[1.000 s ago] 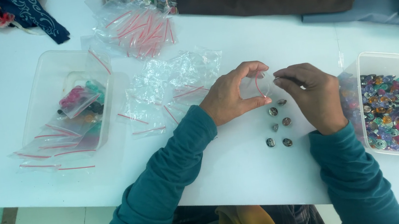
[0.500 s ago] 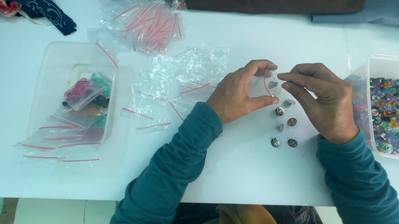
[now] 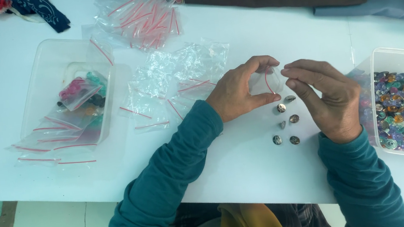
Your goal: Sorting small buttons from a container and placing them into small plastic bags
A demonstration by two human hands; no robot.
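Between the two hands, a small clear zip bag (image 3: 264, 81) is held just above the white counter (image 3: 253, 175).

Left hand (image 3: 238, 92) curls around the bag, pinching it between thumb and fingers; right hand (image 3: 329, 98) has its fingers pressed together at the bag's red-lined mouth. Just below lie six small round metal buttons (image 3: 285, 124) loose on the counter. Near the right hand stands a clear tub (image 3: 402, 56) full of coloured buttons. Left of the hands lies a scatter of empty zip bags (image 3: 176, 77), and further left another clear tub (image 3: 47, 61) holds filled bags.
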